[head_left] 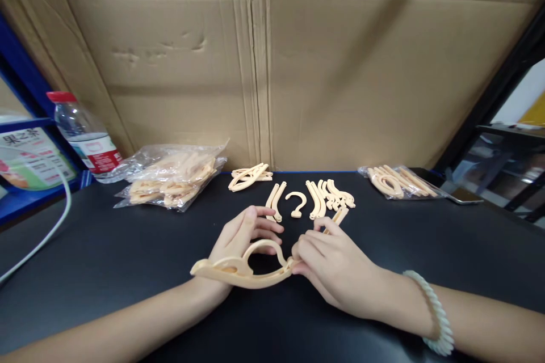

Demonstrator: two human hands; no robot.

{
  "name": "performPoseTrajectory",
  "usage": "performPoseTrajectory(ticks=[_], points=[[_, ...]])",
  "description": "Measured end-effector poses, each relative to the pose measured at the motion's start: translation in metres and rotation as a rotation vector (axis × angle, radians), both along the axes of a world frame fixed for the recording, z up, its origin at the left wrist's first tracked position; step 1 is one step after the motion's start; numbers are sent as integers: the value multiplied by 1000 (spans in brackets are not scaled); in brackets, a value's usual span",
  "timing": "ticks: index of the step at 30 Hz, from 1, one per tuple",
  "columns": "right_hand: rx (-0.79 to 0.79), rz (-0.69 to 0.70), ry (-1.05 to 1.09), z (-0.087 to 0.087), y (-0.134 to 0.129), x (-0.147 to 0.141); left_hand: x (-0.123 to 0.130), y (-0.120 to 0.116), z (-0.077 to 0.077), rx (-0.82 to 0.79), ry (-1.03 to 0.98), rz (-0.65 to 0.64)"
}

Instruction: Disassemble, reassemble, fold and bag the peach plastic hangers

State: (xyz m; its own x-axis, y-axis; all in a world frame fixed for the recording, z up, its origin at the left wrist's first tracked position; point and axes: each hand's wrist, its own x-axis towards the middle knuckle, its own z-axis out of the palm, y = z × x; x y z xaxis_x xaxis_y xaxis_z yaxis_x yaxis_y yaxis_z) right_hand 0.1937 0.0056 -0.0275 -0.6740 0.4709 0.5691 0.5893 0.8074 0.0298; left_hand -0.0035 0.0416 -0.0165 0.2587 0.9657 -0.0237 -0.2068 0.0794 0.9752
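My right hand, with a beaded bracelet at the wrist, pinches a beige plastic folding hanger at its joint. One arm of the hanger stretches left over my left wrist; another part sticks out beyond my right fingers. My left hand is behind the hanger with its fingers apart, holding nothing. Just past my hands lie a loose hook, a pair of curved strips, more curved strips and several small wavy pieces.
A bag of beige parts and a red-capped bottle are at the left. Folded hanger pieces lie at the back. Another bag and a phone-like flat object are at the right. Cardboard stands behind the black table.
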Motion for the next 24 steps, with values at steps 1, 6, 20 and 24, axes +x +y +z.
performPoseTrajectory(ticks=[1,6,20,24], points=[[-29,-19,30,0,0,1,-1,0,-1,7,-11,4],[-133,-167,192,5,2,5,-3,-2,-3,62,-6,-8],[-119,-163,12,1,6,8,-2,-8,2,140,53,-4],[-19,-62,-58,-2,6,5,-3,-8,2,239,256,-73]])
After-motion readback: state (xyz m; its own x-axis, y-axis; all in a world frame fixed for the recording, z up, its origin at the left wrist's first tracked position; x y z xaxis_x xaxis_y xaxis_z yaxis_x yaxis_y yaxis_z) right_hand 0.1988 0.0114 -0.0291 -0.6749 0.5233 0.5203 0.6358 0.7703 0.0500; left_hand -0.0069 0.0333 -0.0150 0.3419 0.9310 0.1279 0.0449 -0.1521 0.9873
